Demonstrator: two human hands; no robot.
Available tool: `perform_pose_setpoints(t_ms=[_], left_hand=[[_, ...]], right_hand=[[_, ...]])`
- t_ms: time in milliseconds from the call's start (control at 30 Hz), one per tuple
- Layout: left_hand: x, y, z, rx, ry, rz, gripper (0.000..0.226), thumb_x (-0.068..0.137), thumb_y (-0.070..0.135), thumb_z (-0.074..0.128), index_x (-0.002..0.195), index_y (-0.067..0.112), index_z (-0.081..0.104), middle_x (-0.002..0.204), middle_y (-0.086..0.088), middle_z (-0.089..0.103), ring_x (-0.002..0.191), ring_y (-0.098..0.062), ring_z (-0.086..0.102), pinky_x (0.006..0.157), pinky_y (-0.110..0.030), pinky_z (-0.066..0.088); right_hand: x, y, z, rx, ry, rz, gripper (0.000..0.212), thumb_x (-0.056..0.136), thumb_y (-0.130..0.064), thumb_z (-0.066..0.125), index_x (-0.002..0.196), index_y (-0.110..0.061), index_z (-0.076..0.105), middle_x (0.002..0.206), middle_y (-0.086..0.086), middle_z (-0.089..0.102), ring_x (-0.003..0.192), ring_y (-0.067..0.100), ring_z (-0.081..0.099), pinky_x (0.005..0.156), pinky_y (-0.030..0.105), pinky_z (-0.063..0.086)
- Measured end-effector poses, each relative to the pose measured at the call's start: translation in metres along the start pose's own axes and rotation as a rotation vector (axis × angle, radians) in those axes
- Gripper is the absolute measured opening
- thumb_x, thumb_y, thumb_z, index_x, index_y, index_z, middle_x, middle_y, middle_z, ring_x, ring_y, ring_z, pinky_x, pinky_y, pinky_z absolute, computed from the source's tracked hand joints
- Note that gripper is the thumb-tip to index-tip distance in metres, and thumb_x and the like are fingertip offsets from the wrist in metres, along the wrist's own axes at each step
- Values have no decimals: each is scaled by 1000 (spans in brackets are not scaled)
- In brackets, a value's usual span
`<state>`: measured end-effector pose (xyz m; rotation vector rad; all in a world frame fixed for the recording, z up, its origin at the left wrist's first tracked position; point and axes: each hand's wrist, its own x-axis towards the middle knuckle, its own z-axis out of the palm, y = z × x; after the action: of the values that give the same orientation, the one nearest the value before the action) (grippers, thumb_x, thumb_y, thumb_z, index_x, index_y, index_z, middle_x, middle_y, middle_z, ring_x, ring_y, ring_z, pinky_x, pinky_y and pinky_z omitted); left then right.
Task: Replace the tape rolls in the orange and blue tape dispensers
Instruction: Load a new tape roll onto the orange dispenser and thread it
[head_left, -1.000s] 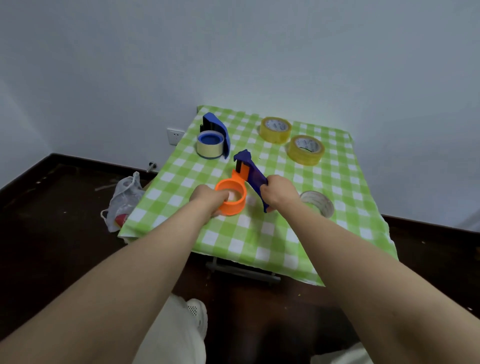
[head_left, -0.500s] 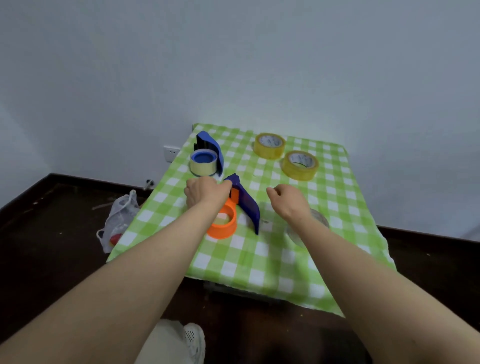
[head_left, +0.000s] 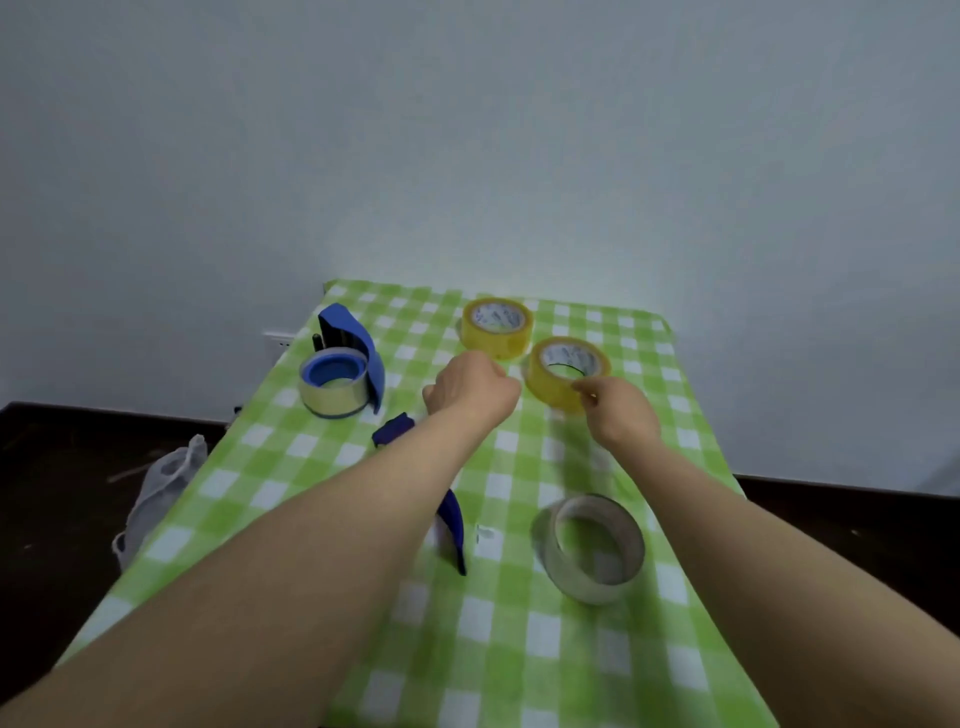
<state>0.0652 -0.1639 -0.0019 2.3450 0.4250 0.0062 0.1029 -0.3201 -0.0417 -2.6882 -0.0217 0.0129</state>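
My right hand (head_left: 621, 413) pinches the near rim of a yellow tape roll (head_left: 558, 371), which is tilted up off the checked cloth. My left hand (head_left: 470, 387) hovers just left of that roll with curled fingers and nothing visible in it. A second yellow roll (head_left: 496, 325) lies flat behind. The orange dispenser is mostly hidden under my left forearm; only its dark blue handle (head_left: 451, 525) shows. The blue dispenser (head_left: 340, 371) stands at the back left with a thin roll on its hub.
A nearly spent clear tape roll (head_left: 592, 548) lies on the green checked table (head_left: 519, 649) at the near right. A white plastic bag (head_left: 156, 493) sits on the dark floor to the left. A wall stands right behind the table.
Both hands left the orange dispenser and reached toward the back of the table. My right hand took hold of the nearer yellow roll and tipped it up. The view moved closer.
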Motion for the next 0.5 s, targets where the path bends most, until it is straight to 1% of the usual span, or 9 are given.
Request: perform_pose_setpoints(t_ms=[100, 167, 233, 267, 300, 367, 433, 500], left_hand=[[20, -3, 13, 13, -8, 8, 28, 79, 13, 51, 54, 22, 44, 75, 2, 59, 84, -26, 61, 78, -33, 40], [30, -6, 18, 24, -3, 12, 28, 80, 13, 51, 54, 21, 45, 83, 2, 65, 88, -25, 62, 81, -33, 41], [36, -8, 21, 31, -3, 10, 21, 82, 14, 51, 64, 23, 56, 93, 4, 68, 87, -21, 58, 87, -34, 40], [39, -9, 21, 34, -1, 9, 18, 84, 14, 51, 71, 23, 60, 97, 5, 68, 87, -20, 56, 87, -33, 36], [40, -11, 21, 44, 4, 9, 18, 85, 15, 51, 77, 24, 64, 99, 7, 68, 88, -19, 55, 85, -32, 30], [41, -13, 20, 67, 16, 8, 22, 88, 16, 50, 90, 26, 69, 105, 12, 67, 95, -18, 56, 83, -31, 22], [38, -15, 18, 80, 23, 12, 24, 89, 17, 49, 94, 25, 71, 110, 12, 68, 101, -18, 57, 83, -31, 19], [32, -14, 13, 79, 26, 14, 24, 90, 17, 49, 98, 26, 70, 116, 11, 66, 106, -18, 57, 83, -30, 19]], right_hand=[[22, 2, 7, -25, -16, 6, 41, 96, -18, 41, 133, -31, 52, 137, 7, 54, 123, 31, 51, 97, 35, 43], [35, 2, 12, -97, -30, -25, 43, 94, -17, 43, 134, -33, 50, 138, 6, 53, 125, 31, 48, 102, 36, 42], [43, 1, 16, -193, -35, -50, 43, 95, -16, 42, 134, -32, 49, 139, 6, 51, 128, 31, 42, 106, 35, 35], [46, 0, 17, -221, -36, -52, 42, 95, -16, 41, 133, -31, 50, 139, 6, 51, 130, 31, 40, 108, 35, 32], [47, -1, 18, -235, -35, -51, 42, 95, -15, 40, 132, -31, 51, 139, 6, 51, 129, 32, 40, 107, 35, 32], [49, -1, 19, -233, -29, -43, 42, 94, -13, 42, 130, -31, 53, 137, 6, 52, 125, 32, 46, 101, 37, 40], [48, -1, 19, -213, -25, -53, 43, 92, -11, 46, 129, -31, 55, 135, 5, 54, 121, 30, 51, 94, 37, 45], [41, -1, 17, -156, -7, -59, 44, 92, -11, 48, 131, -31, 54, 135, 4, 55, 120, 29, 53, 92, 36, 46]])
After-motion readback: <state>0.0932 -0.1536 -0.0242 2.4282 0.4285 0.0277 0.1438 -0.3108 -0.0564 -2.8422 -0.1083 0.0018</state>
